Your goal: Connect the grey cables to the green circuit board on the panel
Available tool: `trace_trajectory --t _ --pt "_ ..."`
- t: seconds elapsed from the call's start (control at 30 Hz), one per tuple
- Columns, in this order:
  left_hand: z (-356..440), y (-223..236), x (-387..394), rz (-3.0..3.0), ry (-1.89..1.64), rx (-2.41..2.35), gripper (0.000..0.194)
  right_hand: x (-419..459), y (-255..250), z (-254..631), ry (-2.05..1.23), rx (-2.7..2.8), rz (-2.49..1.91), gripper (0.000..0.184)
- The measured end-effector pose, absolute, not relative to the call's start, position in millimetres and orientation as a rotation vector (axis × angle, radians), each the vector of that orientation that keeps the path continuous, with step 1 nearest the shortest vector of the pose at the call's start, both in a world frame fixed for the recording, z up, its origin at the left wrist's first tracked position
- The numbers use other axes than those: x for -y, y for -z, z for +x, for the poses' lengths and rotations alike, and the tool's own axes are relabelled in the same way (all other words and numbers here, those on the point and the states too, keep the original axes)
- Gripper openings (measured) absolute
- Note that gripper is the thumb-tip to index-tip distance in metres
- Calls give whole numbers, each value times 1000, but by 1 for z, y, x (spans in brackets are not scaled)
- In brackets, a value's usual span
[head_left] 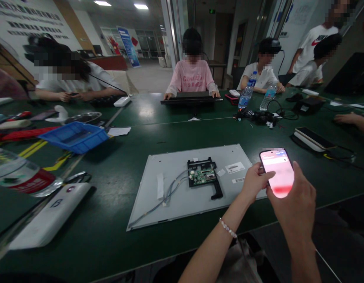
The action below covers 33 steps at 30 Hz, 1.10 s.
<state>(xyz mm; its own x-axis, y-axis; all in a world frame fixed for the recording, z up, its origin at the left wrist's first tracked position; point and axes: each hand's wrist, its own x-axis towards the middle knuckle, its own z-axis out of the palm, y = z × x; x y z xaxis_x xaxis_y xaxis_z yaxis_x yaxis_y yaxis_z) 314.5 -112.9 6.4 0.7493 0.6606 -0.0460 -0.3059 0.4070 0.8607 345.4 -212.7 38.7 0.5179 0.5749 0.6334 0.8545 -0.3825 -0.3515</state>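
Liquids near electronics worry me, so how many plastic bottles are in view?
3. The first bottle is at the picture's left edge, partly cut off; the second bottle and third bottle stand close together farther back, right of centre. Others may be hidden.

Beyond the grip, two plastic bottles [246, 97]; well to its left, a blue tray [92, 144] and a white device [55, 214]; to its right, a black-topped case [313, 140].

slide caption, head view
Left hand and right hand hold a lit rectangular smartphone near a grey panel bearing a green circuit board.
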Motion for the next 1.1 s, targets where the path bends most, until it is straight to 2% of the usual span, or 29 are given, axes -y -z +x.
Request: trace_trajectory --t 0.1,0.3,0.53,0.83,1.1 --pt "316 -4 112 982 -631 -419 34 213 -37 347 534 1159 -2102 82" --pt "320 3 111 975 -614 -492 41 211 -32 363 438 1179 -2089 87" --pt "306 6 117 1031 -719 -709 39 187 -18 409 105 1231 -2137 100" --pt "210 -16 148 1259 -797 -552 35 157 8 445 -82 1298 -2250 98" --pt "122 -15 159 1252 -876 -704 32 154 26 453 -123 1323 -2365 100"
